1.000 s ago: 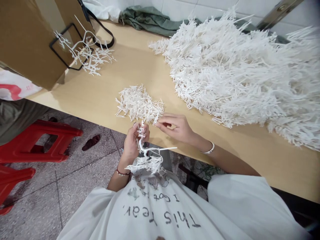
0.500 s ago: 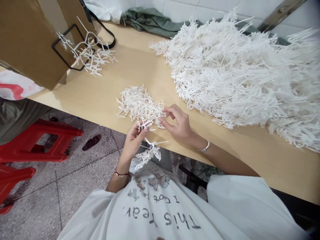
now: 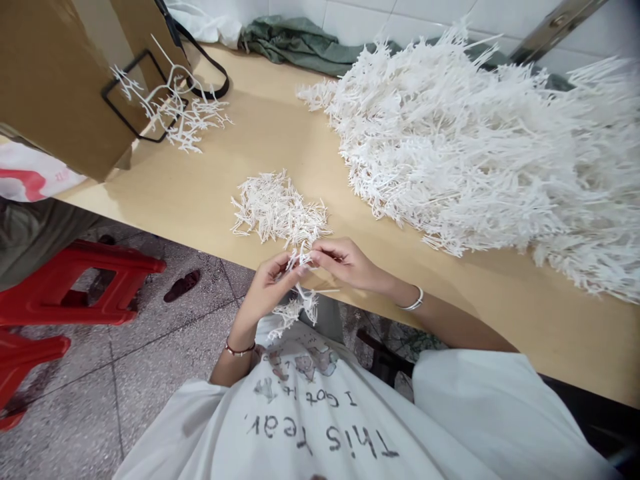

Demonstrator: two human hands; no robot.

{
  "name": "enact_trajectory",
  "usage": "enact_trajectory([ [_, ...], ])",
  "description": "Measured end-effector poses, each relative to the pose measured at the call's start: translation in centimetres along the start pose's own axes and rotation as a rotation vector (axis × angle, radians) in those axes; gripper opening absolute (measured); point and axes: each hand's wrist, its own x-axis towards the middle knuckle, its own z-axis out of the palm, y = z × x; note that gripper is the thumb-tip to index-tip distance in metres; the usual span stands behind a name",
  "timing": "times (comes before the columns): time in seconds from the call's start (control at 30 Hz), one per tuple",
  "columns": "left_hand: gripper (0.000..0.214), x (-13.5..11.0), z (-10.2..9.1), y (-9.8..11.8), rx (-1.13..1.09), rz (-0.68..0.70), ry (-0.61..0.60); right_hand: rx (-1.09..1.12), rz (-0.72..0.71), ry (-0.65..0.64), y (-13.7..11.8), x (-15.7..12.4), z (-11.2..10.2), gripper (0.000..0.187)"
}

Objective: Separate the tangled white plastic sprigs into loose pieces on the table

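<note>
My left hand (image 3: 270, 285) pinches a white branched plastic piece (image 3: 295, 308), whose lower twigs hang past the table's front edge above my lap. At its upper end the fingertips of my right hand (image 3: 347, 263) are closed on the twigs, close to my left thumb. What exactly lies between the right fingertips is partly hidden. Just beyond both hands a small heap of short white plastic bits (image 3: 280, 207) lies on the table.
A large pile of white branched pieces (image 3: 475, 147) covers the table's right side. Another branched piece (image 3: 185, 110) lies by a cardboard box (image 3: 65, 80) and black strap (image 3: 220, 73). Green cloth (image 3: 300, 43) runs along the wall. Red stools (image 3: 85, 280) stand at left.
My right hand has moved left and nearer to me, from beside the small heap to the branched piece, and its fingers have closed there. My left hand has barely shifted.
</note>
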Motion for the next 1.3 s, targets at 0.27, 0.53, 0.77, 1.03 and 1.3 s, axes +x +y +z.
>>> enact_trajectory([
  [0.27, 0.023, 0.4, 0.2, -0.4, -0.072, 0.018, 0.021, 0.117, 0.007, 0.012, -0.1, -0.2, 0.6, 0.033],
  [0.53, 0.028, 0.4, 0.7, -1.4, -0.181, -0.053, 0.046, 0.003, 0.017, -0.009, 0.1, -0.5, 0.9, 0.03],
  [0.77, 0.027, 0.6, 1.2, -1.1, -0.335, -0.144, 0.097, -0.238, -0.155, 0.095, 0.7, -0.9, 1.3, 0.041],
  [1.03, 0.023, 0.4, 1.7, -0.9, -0.329, -0.091, 0.146, -0.596, -0.381, 0.205, 0.7, -0.8, 1.6, 0.028],
  [1.3, 0.028, 0.4, 1.9, -1.4, -0.15, 0.04, 0.166, -0.817, -0.466, 0.265, 0.6, -0.7, 1.3, 0.033],
])
